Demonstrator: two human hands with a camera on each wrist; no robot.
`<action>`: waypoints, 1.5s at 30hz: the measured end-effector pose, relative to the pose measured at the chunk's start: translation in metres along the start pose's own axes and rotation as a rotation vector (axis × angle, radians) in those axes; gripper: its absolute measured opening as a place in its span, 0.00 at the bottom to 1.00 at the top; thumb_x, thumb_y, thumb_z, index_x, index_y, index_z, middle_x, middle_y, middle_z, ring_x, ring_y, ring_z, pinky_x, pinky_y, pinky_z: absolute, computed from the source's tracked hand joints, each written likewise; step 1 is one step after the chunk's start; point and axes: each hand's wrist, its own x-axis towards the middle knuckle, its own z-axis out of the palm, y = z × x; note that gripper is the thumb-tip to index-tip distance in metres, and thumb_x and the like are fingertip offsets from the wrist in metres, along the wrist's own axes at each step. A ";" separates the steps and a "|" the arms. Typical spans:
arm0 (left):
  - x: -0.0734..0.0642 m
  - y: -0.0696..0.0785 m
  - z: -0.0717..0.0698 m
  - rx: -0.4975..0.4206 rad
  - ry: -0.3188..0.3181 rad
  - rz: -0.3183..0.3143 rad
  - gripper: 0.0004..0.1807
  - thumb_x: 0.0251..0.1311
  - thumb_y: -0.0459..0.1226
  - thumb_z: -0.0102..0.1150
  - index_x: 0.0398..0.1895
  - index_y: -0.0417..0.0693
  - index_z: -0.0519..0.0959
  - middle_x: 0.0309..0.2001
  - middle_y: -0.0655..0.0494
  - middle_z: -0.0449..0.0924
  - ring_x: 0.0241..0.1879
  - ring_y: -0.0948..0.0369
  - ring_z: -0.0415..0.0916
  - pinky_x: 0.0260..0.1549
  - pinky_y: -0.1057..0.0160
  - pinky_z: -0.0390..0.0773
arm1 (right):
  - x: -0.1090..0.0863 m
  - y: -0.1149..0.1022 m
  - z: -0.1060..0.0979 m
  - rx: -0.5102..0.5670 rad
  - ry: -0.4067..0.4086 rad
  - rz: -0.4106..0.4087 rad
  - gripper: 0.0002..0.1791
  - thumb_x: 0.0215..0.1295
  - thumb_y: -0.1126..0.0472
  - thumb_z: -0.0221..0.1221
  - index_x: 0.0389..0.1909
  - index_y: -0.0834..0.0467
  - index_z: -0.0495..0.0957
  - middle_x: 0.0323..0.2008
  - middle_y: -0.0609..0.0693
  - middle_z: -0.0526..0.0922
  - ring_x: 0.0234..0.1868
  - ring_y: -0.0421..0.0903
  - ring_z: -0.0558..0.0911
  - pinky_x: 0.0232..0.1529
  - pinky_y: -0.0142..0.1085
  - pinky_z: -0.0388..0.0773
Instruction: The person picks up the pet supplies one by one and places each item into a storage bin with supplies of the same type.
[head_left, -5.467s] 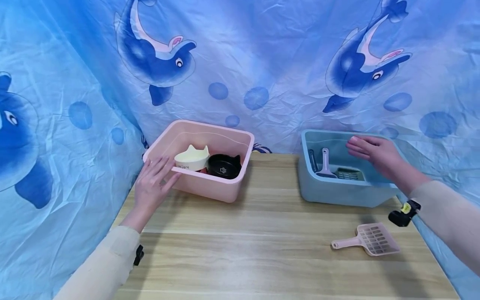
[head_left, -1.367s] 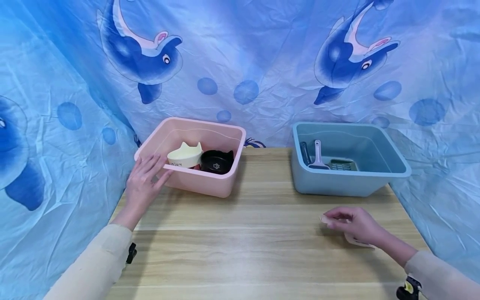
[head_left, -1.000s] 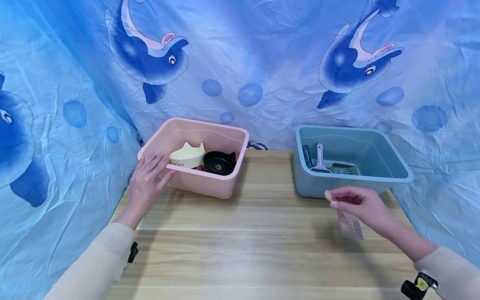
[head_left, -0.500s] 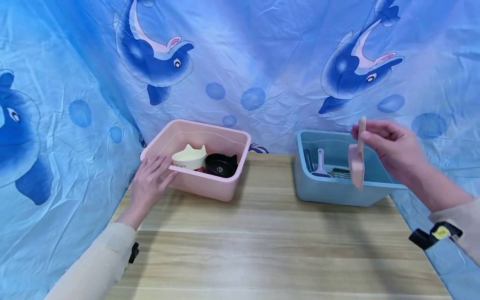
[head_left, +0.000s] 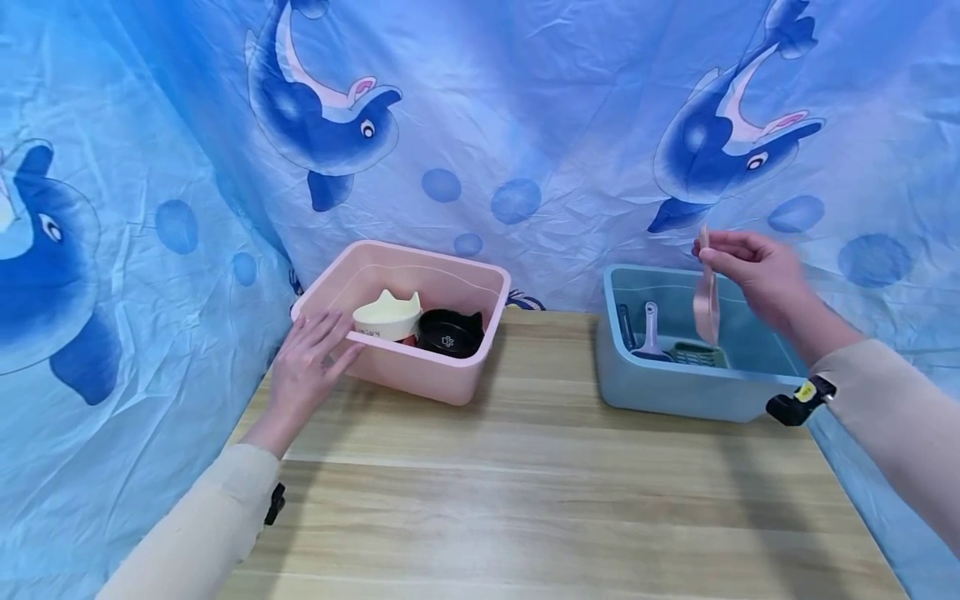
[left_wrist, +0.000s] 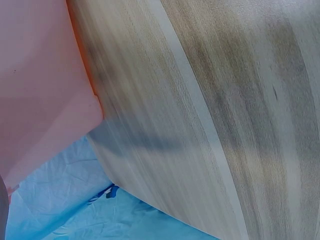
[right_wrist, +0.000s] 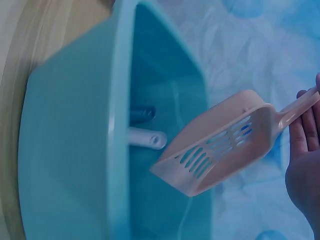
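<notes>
My right hand (head_left: 765,275) pinches a pale pink litter scoop (head_left: 707,310) by its handle, above the blue bin (head_left: 667,396). The scoop's slotted head hangs down, and the right wrist view has its tip over the bin opening. Inside that bin lie a lilac scoop (head_left: 651,329), a dark-handled one (head_left: 626,325) and a green slotted head (head_left: 697,354). On the left, my left hand (head_left: 306,358) rests with extended fingers on the near rim of the pink bin (head_left: 420,379). It contains a cream cat-eared bowl (head_left: 386,321) and a black cat-eared bowl (head_left: 450,333).
Both bins stand at the back of a wooden table (head_left: 480,492), with a gap between them. A blue dolphin-print curtain (head_left: 570,150) hangs behind and at the sides. Something reddish, mostly hidden, sits under the bowls.
The pink scoop lay on the table at the right; my right hand has picked it up and carried it up over the blue bin. My left hand stays on the pink bin's rim.
</notes>
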 end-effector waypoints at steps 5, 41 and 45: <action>0.000 0.002 0.001 0.004 0.010 -0.005 0.33 0.76 0.60 0.56 0.59 0.40 0.87 0.59 0.36 0.85 0.60 0.35 0.82 0.66 0.29 0.73 | 0.008 0.025 -0.009 -0.267 0.039 0.041 0.23 0.70 0.47 0.70 0.64 0.43 0.83 0.44 0.25 0.88 0.50 0.27 0.84 0.70 0.29 0.73; 0.002 0.003 -0.006 0.015 0.001 0.002 0.28 0.71 0.54 0.65 0.61 0.42 0.86 0.60 0.38 0.85 0.60 0.35 0.83 0.66 0.29 0.72 | -0.003 0.057 -0.039 -0.504 -0.114 0.130 0.45 0.77 0.36 0.59 0.85 0.54 0.58 0.74 0.38 0.75 0.65 0.29 0.76 0.80 0.47 0.64; 0.002 0.003 -0.006 0.010 0.000 -0.002 0.30 0.74 0.57 0.61 0.61 0.43 0.87 0.59 0.37 0.85 0.60 0.36 0.83 0.66 0.30 0.73 | -0.013 0.052 -0.039 -0.576 -0.135 0.140 0.47 0.76 0.32 0.57 0.85 0.53 0.57 0.81 0.58 0.65 0.77 0.56 0.67 0.78 0.65 0.59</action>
